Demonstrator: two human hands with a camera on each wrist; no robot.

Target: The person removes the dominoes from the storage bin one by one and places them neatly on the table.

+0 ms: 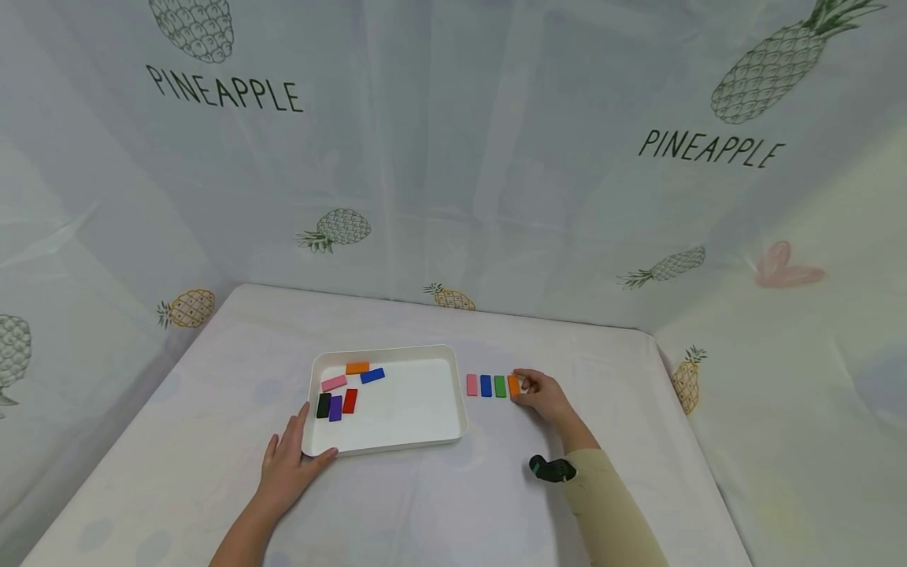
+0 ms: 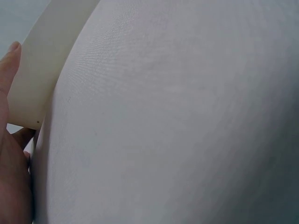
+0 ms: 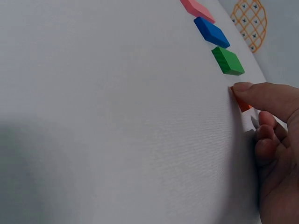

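— What's at your right?
— Right hand (image 1: 546,398) pinches an orange block (image 1: 514,385), right end of a row on the surface (image 1: 425,504), after pink block (image 1: 472,384), blue block (image 1: 486,386), green block (image 1: 500,387). Right wrist view shows my thumb on its near end; forefinger's contact hidden there, though from the head it seems to meet the far end.
— And left?
— Left hand (image 1: 286,465) spread, fingers straight, round the white tray (image 1: 407,402) at its near-left corner. Left wrist view gives the outer wall; only the head view gives six blocks inside, bunched left.
— Edges, room?
— Row lies just beyond the tray's right rim, narrow gaps between blocks. White floor spans the tray's right half. Surface runs on past my right hand to its right edge.
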